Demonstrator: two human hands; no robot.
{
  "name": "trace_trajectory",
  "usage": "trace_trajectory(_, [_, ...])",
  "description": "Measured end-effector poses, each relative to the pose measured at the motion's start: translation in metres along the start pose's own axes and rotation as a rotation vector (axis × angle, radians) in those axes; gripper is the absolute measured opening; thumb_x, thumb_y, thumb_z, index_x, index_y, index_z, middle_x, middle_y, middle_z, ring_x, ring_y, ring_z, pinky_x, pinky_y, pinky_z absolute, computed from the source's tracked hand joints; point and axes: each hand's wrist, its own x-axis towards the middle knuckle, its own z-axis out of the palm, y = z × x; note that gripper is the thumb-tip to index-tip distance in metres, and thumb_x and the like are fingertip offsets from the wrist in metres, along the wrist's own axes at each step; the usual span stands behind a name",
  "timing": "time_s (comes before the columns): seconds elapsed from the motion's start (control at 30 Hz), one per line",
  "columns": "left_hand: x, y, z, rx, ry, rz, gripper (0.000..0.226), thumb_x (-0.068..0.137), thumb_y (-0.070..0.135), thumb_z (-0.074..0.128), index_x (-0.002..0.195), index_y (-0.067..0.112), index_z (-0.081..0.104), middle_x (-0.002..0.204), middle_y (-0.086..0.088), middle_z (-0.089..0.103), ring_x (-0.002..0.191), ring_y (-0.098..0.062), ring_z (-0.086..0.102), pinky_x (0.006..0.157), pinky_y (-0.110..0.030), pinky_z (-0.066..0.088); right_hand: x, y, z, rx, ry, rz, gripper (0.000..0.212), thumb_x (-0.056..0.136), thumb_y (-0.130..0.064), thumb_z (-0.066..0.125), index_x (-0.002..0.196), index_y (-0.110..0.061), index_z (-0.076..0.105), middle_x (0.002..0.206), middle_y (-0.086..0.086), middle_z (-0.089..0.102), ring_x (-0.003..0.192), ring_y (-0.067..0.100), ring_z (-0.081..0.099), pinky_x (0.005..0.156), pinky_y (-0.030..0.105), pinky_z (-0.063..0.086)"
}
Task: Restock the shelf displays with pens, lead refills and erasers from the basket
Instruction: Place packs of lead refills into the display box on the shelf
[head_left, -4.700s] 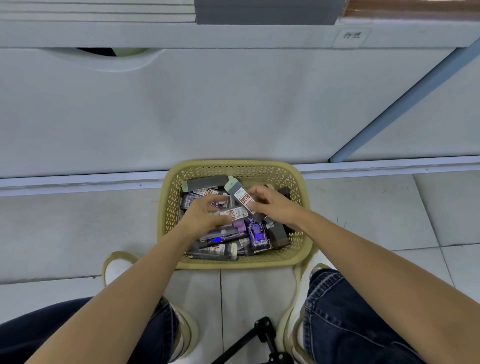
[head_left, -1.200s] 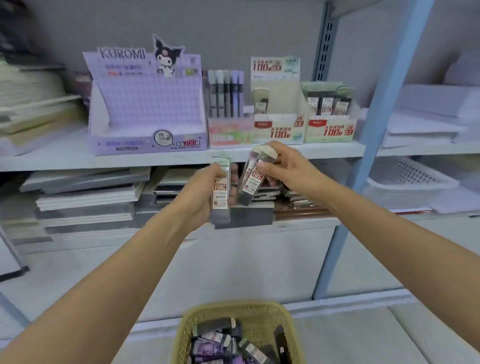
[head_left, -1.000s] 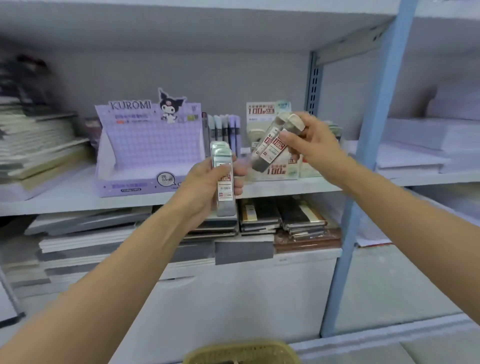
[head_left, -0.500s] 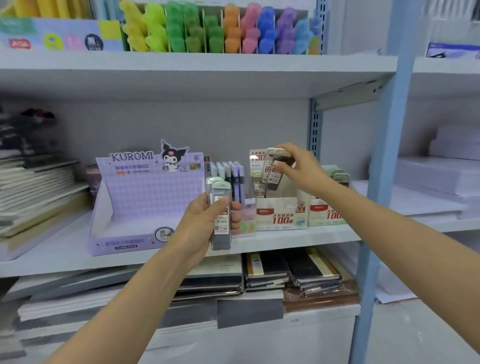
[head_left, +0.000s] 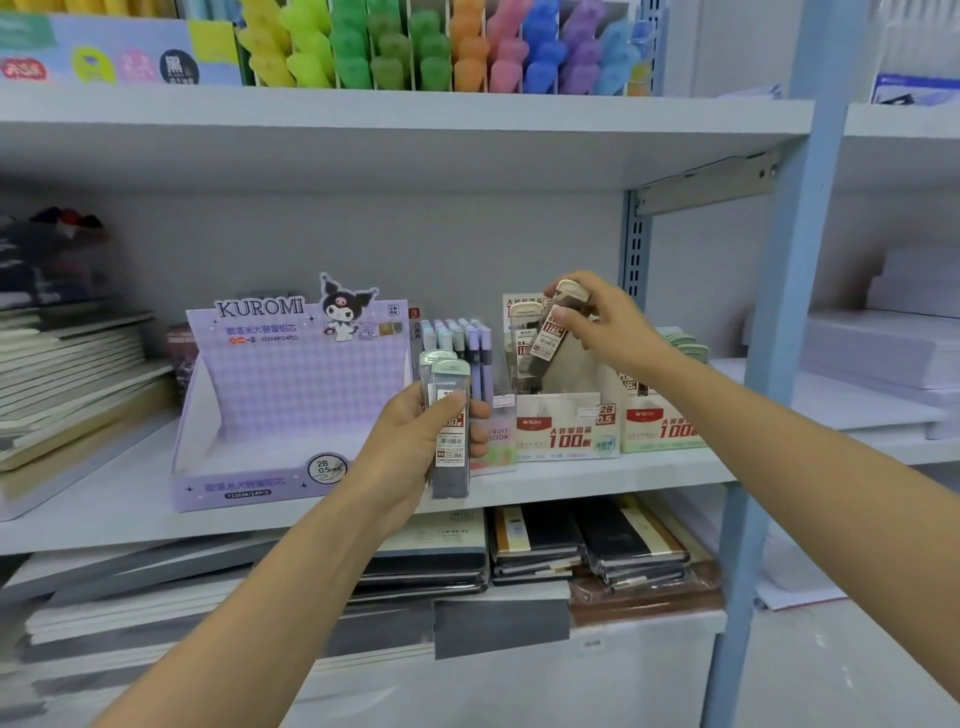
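Observation:
My left hand (head_left: 415, 441) grips two grey lead refill cases (head_left: 451, 431) upright in front of the middle shelf. My right hand (head_left: 608, 325) pinches a lead refill case (head_left: 553, 338) by its cream cap, tilted, with its lower end inside the white "100" display box (head_left: 569, 426). Another case stands in that box behind it. A purple KUROMI display box (head_left: 280, 410) stands empty to the left. The basket is out of view.
Pastel lead cases fill a FRUIT SODA box (head_left: 496, 441) between the displays. A second "100" box (head_left: 660, 423) sits to the right. A blue shelf post (head_left: 779, 312) rises right of my right arm. Notebooks are stacked below and at left; colourful erasers line the top shelf.
I rose from the basket on the floor with refill cases in both hands. My right hand has lowered its case into the white "100" box; my left hand stays raised.

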Motion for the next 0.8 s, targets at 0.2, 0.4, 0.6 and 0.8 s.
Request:
trace_trajectory(0.2, [0.003,0.002,0.009,0.012,0.003,-0.011,0.018,0.1,0.014,0.05,0.11,0.002,0.057,0.079,-0.006,0.072,0.066,-0.016,0.066,0.062,-0.027,0.058,-0.006,-0.003,0.003,0.017,-0.09,0.002,0.023,0.098,-0.015,0.053,0.12,-0.02,0.054,0.112,-0.004,0.063,0.089,0.002,0.06,0.061,0.012,0.044])
trace_trajectory(0.4, [0.004,0.005,0.013,0.008,0.007,-0.02,0.016,0.1,0.015,0.05,0.11,0.005,0.058,0.081,-0.005,0.073,0.066,-0.015,0.066,0.061,-0.028,0.057,0.0,-0.008,0.02,0.011,-0.149,-0.009,0.024,0.098,-0.012,0.052,0.121,-0.018,0.052,0.113,-0.004,0.061,0.099,0.002,0.059,0.077,0.014,0.049])
trace_trajectory(0.6, [0.004,0.005,0.011,0.007,0.001,-0.026,0.018,0.1,0.015,0.05,0.113,0.005,0.058,0.083,-0.006,0.073,0.068,-0.016,0.066,0.062,-0.028,0.057,0.001,0.0,0.012,0.291,0.091,0.122,0.017,0.099,-0.016,0.052,0.115,-0.021,0.052,0.096,0.001,0.065,0.07,0.001,0.056,0.058,0.014,0.046])
trace_trajectory(0.8, [0.002,0.005,0.012,-0.001,-0.004,-0.022,0.016,0.1,0.014,0.049,0.111,0.006,0.057,0.082,-0.004,0.074,0.066,-0.015,0.066,0.063,-0.028,0.058,-0.009,0.013,0.017,0.368,0.162,0.214,0.013,0.099,-0.018,0.052,0.111,-0.024,0.053,0.094,0.001,0.065,0.072,0.005,0.058,0.058,0.014,0.046])
